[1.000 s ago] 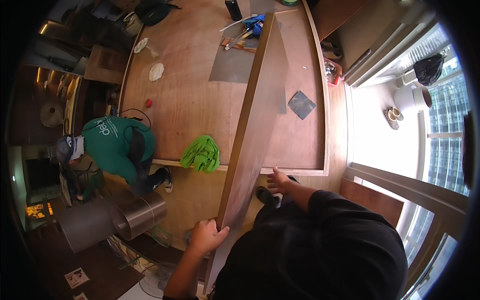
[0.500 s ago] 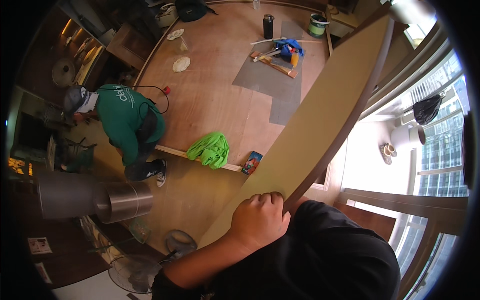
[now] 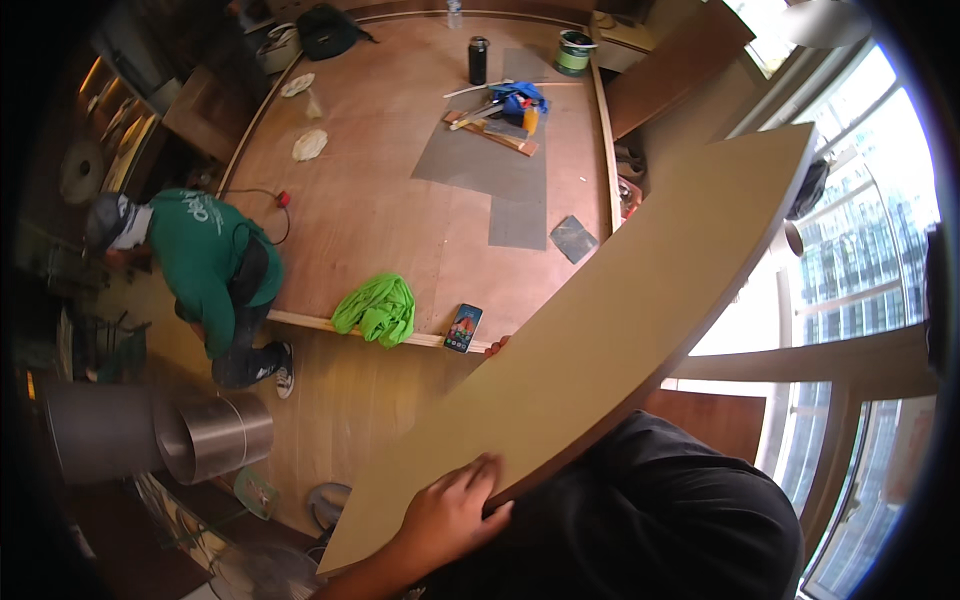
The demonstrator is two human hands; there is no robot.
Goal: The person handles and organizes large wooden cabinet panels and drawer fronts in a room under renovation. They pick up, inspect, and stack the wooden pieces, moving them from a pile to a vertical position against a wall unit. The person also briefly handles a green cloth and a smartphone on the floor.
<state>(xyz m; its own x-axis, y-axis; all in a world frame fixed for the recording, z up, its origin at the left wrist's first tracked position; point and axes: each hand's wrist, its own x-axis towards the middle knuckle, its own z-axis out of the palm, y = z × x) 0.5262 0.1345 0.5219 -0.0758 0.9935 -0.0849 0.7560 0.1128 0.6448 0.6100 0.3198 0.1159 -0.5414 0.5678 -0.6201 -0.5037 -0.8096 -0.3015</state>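
Note:
A long, curved beige board (image 3: 600, 310) with a brown edge slants across the view, in front of my body. My left hand (image 3: 450, 515) lies on its face near the lower end, fingers stretched out and thumb apart near the curved edge. Of my right hand (image 3: 497, 346), only fingertips show, curled over the board's far edge; the board hides the rest. The dark right sleeve (image 3: 690, 480) passes beneath the board. Beyond those fingertips, a phone (image 3: 463, 328) with a lit screen rests on the edge of a wooden platform (image 3: 380, 220).
Bright green cloth (image 3: 377, 308) hangs over the platform's near edge. On the platform are a black bottle (image 3: 478, 62), a paint bucket (image 3: 573, 54), tools with a blue cloth (image 3: 518, 100) and a dark square plate (image 3: 573, 240). A person in green (image 3: 210, 250) bends at the left. Windows (image 3: 860, 230) line the right.
The board has swung lower and flatter across the view. My left hand has moved down and left, its fingers loosening from the edge. Fingertips of my right hand have come into view.

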